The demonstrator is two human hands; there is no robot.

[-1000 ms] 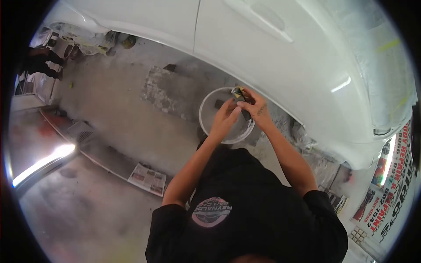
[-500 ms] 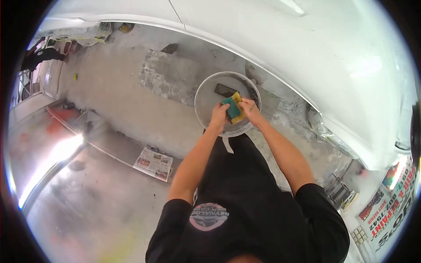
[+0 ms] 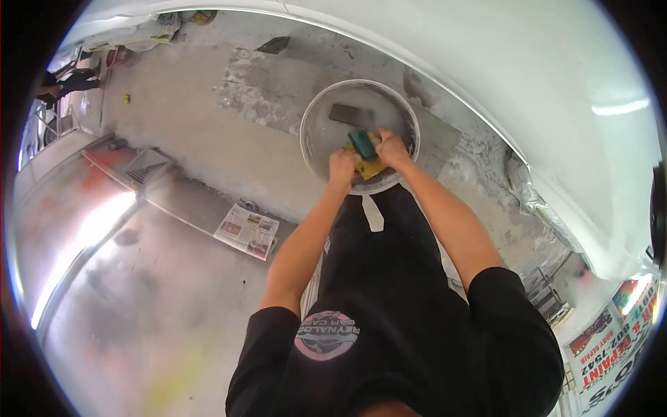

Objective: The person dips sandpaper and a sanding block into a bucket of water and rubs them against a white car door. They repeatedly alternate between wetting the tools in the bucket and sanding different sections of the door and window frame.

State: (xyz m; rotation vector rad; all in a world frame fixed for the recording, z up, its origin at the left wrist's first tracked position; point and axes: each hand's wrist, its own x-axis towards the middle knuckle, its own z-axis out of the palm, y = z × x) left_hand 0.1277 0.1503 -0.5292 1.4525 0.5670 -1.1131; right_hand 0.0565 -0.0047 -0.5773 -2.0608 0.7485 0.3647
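Over a round white bucket (image 3: 303,154), both hands work at a green block (image 3: 361,144) lying on a yellow, dark-stained sheet (image 3: 370,167) that looks like sandpaper. My left hand (image 3: 341,168) is closed on the left edge of the sheet. My right hand (image 3: 392,149) pinches the sheet's right side, its fingers close against the green block. The fingertips of both hands are partly hidden. Toward the bucket's far side, a dark rectangular block (image 3: 349,114) lies in the cloudy grey contents.
A white car body (image 3: 500,69) curves along the far and right sides. Newspaper (image 3: 246,231) lies on a ledge at left, near a floor grate (image 3: 147,165). Another person (image 3: 76,82) is at far left. Printed signs (image 3: 615,340) stand at lower right.
The green block now lies flatter on the yellow sheet, and my left hand has shifted from the block to the sheet's edge. The view has tilted, so the bucket appears higher.
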